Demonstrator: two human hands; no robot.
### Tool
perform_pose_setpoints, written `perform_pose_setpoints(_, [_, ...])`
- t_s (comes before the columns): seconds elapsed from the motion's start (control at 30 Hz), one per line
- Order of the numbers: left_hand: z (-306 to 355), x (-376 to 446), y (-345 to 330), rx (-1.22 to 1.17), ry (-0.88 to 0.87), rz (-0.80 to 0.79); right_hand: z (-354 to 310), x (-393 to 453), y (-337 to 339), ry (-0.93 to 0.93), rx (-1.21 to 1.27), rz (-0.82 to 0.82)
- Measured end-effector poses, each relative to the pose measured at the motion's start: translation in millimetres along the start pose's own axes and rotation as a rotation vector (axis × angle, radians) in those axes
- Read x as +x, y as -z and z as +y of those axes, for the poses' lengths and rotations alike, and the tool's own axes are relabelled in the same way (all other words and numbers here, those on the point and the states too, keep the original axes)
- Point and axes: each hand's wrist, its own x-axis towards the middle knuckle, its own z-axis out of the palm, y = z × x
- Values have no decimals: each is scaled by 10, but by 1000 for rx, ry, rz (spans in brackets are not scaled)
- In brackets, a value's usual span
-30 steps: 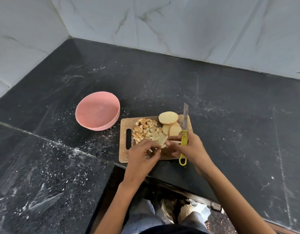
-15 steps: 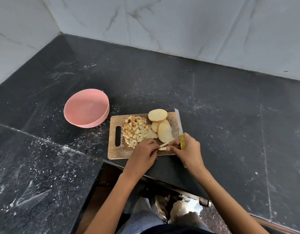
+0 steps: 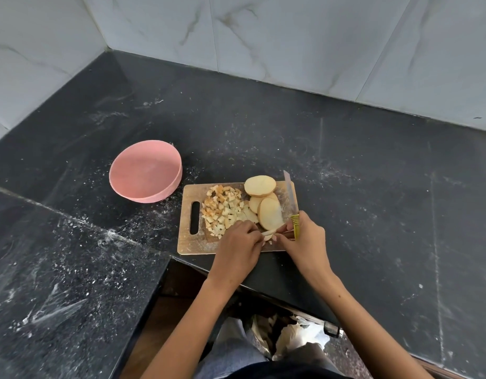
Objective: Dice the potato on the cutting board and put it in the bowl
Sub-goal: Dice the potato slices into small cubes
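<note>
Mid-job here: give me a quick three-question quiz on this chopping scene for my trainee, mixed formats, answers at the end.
1. True or false: the pink bowl already holds diced potato.
2. Multiple choice: the knife is gripped by A) the left hand, B) the right hand, C) neither.
3. Fill in: the pile of potato cubes lies between the cutting board handle slot and the uncut potato ____.

Key
1. False: the bowl's inside shows bare, and all the potato is on the board.
2. B: its fingers wrap the yellow handle, while both hands meet at a small potato piece.
3. slices
</note>
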Motion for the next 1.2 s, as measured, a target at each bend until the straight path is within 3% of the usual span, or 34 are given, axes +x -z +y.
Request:
perform_pose_setpoints(0.23, [23, 23, -38, -13, 0, -2, 58, 91, -16, 64, -93, 83])
perform_pose_setpoints(0.57, [6, 5, -49, -26, 18, 36, -196, 300, -204, 37, -479, 120])
perform_pose_setpoints(0.8, [17, 13, -41, 31, 19, 87, -111, 378, -72, 41, -403, 117])
perform_pose_setpoints(1.03, [50, -32, -86, 70, 94, 149, -60, 326, 77, 64, -418, 1])
perform_pose_setpoints(1.2, [85, -14, -99, 104, 113, 157, -49, 116, 222, 228, -382, -4])
